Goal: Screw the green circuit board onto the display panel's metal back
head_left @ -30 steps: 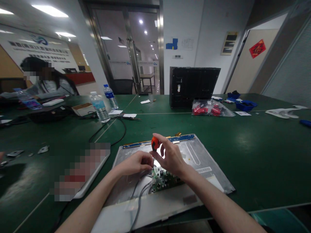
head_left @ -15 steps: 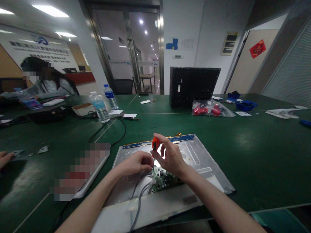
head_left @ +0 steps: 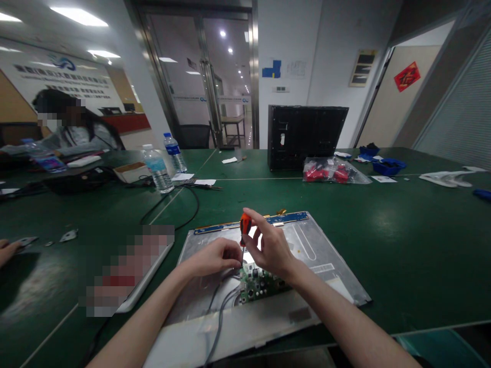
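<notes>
An orange-and-black screwdriver [head_left: 245,225] stands nearly upright, its thin shaft pointing down at the corner of a green circuit board [head_left: 258,287]. My right hand [head_left: 272,245] grips the handle, with the index finger resting on its top end. Close to the tip, my left hand [head_left: 217,255] has its fingers curled together; whatever they pinch is hidden. The board lies on the metal back of a flat display panel [head_left: 326,245], which has a blue circuit strip [head_left: 293,219] along its far edge. Grey cables [head_left: 220,319] run from the board toward me.
Left of the panel lies a white-edged, blurred-out object [head_left: 148,278]. Farther back stand water bottles [head_left: 158,171], a black monitor casing [head_left: 307,135] and a plastic bag with red items [head_left: 333,171]. A black cable [head_left: 197,204] curves behind. Another person's hand [head_left: 7,250] is at far left.
My right thumb and fingers have shifted on the screwdriver handle, so more of it shows. My left hand and the panel stay in place.
</notes>
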The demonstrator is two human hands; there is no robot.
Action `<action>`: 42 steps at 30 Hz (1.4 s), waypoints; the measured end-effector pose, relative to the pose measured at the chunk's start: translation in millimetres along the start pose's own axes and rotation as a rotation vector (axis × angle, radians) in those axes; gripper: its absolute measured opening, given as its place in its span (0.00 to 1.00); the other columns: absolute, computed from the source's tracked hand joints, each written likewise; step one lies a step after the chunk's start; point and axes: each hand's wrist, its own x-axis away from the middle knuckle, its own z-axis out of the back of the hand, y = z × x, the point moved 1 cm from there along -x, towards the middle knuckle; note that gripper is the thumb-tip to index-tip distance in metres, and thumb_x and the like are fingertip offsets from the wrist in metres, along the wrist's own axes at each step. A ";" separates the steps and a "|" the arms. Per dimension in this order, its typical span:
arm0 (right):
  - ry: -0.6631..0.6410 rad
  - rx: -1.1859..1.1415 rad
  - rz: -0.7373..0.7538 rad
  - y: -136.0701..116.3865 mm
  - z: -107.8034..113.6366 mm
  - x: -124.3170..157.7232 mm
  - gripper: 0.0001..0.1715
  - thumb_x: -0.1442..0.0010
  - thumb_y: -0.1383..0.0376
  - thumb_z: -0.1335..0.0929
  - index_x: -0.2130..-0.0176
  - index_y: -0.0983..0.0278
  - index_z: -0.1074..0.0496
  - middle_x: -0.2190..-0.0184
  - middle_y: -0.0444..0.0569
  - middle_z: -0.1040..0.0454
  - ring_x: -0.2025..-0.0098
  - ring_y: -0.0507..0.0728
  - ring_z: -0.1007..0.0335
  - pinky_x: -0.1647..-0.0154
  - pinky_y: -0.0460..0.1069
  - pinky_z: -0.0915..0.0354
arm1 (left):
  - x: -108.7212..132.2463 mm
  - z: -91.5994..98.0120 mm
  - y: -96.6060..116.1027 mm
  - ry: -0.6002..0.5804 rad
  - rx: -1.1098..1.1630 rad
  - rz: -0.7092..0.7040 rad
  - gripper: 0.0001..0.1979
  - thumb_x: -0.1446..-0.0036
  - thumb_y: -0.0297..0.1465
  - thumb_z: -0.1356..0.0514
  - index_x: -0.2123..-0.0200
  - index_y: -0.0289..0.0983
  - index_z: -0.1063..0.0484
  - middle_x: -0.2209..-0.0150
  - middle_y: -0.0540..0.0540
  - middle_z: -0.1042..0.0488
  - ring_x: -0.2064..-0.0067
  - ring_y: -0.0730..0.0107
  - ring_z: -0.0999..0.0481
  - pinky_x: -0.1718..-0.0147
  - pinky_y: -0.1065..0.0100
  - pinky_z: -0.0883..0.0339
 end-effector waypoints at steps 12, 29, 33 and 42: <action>-0.001 0.009 0.027 3.2 -0.8 0.0 0.33 0.38 0.65 0.35 0.37 0.60 0.48 0.61 0.46 0.27 0.77 0.47 0.36 0.77 0.44 0.38 | 1.3 0.1 1.7 0.015 -0.007 -0.010 0.06 0.55 0.32 0.40 0.75 0.35 0.30 0.77 0.51 0.29 0.74 0.71 0.33 0.74 0.72 0.39; 0.037 0.074 0.045 5.4 -1.9 -0.4 0.27 0.37 0.63 0.35 0.40 0.59 0.43 0.64 0.46 0.29 0.77 0.48 0.39 0.78 0.44 0.38 | 1.8 0.5 3.1 0.005 -0.010 0.005 0.04 0.54 0.31 0.40 0.75 0.36 0.29 0.78 0.53 0.31 0.75 0.72 0.33 0.74 0.71 0.39; 0.005 0.065 0.032 2.4 0.6 -0.8 0.31 0.37 0.65 0.36 0.37 0.59 0.46 0.60 0.48 0.27 0.77 0.48 0.35 0.75 0.45 0.36 | 1.3 0.0 1.8 0.012 0.024 -0.008 0.06 0.55 0.33 0.39 0.75 0.36 0.30 0.79 0.53 0.31 0.75 0.72 0.33 0.75 0.71 0.39; 0.000 0.056 0.030 1.5 1.7 -0.9 0.35 0.39 0.68 0.37 0.36 0.60 0.48 0.61 0.48 0.26 0.77 0.49 0.33 0.74 0.46 0.35 | 2.1 0.4 2.8 -0.016 0.014 -0.007 0.06 0.54 0.32 0.39 0.74 0.36 0.31 0.78 0.52 0.30 0.74 0.71 0.32 0.73 0.71 0.38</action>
